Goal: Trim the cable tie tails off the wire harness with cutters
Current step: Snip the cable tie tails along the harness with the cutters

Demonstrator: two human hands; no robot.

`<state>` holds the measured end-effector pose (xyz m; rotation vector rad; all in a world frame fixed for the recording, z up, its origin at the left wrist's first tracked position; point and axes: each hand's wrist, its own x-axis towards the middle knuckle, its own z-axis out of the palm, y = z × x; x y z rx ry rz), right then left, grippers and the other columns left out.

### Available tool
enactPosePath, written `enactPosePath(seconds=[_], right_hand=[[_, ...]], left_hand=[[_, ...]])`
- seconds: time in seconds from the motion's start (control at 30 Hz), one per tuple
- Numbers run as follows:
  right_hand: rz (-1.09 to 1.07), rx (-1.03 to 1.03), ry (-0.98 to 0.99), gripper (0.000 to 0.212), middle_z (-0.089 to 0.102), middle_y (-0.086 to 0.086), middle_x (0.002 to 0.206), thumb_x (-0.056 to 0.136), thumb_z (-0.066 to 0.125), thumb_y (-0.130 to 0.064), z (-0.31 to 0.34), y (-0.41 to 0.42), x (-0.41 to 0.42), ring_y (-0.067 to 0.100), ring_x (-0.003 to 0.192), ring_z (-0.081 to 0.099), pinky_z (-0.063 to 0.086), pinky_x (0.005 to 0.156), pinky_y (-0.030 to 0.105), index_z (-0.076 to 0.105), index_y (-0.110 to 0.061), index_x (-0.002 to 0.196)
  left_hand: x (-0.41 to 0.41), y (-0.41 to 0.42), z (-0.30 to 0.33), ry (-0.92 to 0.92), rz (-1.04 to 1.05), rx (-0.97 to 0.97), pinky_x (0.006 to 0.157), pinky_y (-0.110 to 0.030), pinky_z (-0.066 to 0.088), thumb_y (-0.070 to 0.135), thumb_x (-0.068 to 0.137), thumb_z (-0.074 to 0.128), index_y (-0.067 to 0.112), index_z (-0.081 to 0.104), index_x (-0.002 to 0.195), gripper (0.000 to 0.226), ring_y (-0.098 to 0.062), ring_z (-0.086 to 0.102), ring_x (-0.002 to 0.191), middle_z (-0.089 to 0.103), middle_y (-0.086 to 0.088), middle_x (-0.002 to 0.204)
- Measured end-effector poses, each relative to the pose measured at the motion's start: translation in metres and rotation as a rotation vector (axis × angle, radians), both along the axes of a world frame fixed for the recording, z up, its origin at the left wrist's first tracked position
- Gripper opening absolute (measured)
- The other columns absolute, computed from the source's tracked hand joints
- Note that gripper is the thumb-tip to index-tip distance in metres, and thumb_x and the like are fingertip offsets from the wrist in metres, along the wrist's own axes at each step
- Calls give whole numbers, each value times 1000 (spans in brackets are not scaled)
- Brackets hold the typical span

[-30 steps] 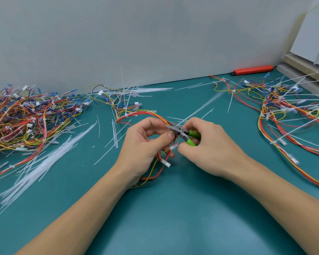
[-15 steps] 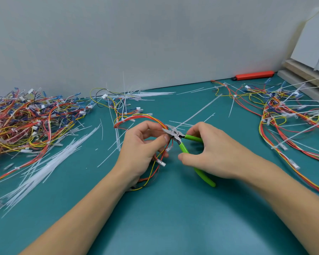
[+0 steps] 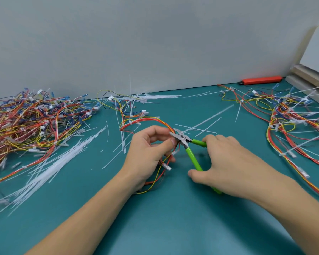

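Cutters (image 3: pixel 189 147) handles now spread wider

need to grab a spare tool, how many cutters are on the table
1: the green-handled cutters, held in the right hand next to the left hand and its wire harness. Others could be buried under the wire piles.

Teal tabletop (image 3: pixel 173 227), plain grey wall (image 3: pixel 155 43)

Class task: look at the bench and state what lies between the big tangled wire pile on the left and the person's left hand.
In the head view, loose white cable tie tails strewn on the teal mat lie between the wire pile and the left hand.
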<state>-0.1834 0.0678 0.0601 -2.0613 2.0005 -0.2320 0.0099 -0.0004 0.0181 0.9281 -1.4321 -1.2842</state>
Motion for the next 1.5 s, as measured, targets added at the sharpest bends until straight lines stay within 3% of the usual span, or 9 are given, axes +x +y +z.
enactPosePath(seconds=[0.13,0.27,0.43,0.53,0.73,1.1,1.4,1.5], right_hand=[[-1,-77,-76,52,45,-13,99,80,61,-69,-6,-2,4,16,101,41,42,79,34,43,-28,106],[21,-144,-179,54,46,-14,103,81,60,-71,-15,-3,10,14,106,42,40,85,31,44,-31,114],[30,-198,-254,55,48,-16,105,79,60,-70,-17,-7,8,11,108,43,38,87,28,50,-33,119],[32,-213,-282,54,48,-17,102,77,59,-69,-18,-7,9,11,106,45,39,86,29,52,-35,118],[20,-233,-374,39,49,-13,87,77,67,-63,-21,-11,8,3,79,48,32,62,23,56,-36,103],[48,-206,-509,31,50,-7,68,79,76,-53,-29,-19,0,10,54,43,41,54,30,58,-31,92],[53,-213,-510,33,54,-6,66,78,80,-53,-31,-21,-3,8,53,45,41,53,27,58,-31,87],[43,-223,-480,40,56,-8,76,74,74,-63,-34,-20,1,9,64,53,46,60,31,57,-33,93]], left_hand=[[1,0,1,38,27,27,60,-42,54,16,83,78,15,72,93,12,-25,65,60,74,-17,94],[1,1,5,98,41,45,46,-26,48,10,89,75,11,70,99,11,-25,65,53,75,-16,95],[4,0,10,100,91,0,44,-26,47,8,88,74,6,70,100,13,-27,64,53,75,-16,93],[6,-1,10,91,102,-21,44,-27,46,13,86,77,12,73,97,12,-27,64,54,75,-13,91],[6,-2,10,75,115,-35,44,-26,45,13,88,76,20,76,93,9,-24,64,54,75,-4,85],[5,-1,10,58,135,-39,43,-23,41,12,89,74,12,77,100,11,-21,62,57,76,-7,87],[5,-2,8,51,122,-20,43,-23,41,13,90,74,16,78,99,10,-22,62,56,76,-6,88],[5,-2,8,57,120,-19,43,-22,41,12,90,74,15,77,99,10,-23,62,55,76,-6,87]])
